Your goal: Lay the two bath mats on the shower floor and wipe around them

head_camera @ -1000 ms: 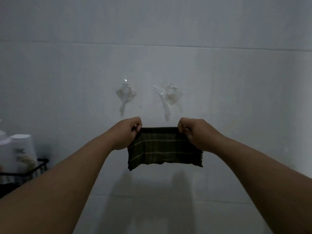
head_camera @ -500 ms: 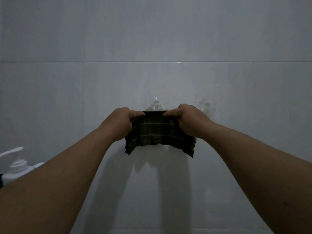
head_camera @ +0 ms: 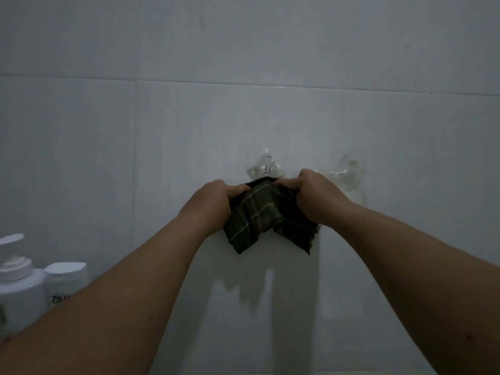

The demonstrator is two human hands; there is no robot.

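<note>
Dark green cloth (head_camera: 266, 216), pale-striped, bunched and held against the tiled wall (head_camera: 189, 131) at arm's length; long axis runs across between the hands. Left hand (head_camera: 213, 203) grips its left upper edge, right hand (head_camera: 315, 196) its right, fingers curled in; both arms outstretched, equally near. Clear wall hook (head_camera: 266, 167) directly above the cloth, a second hook (head_camera: 345, 174) right of it. Bath mats, shower floor: not in view.

White tiled wall (head_camera: 189, 125) ahead. Two clear stick-on hooks (head_camera: 266, 169) just above the hands. Down left, a white pump bottle (head_camera: 17, 288) beside a white capped bottle (head_camera: 66, 280).
</note>
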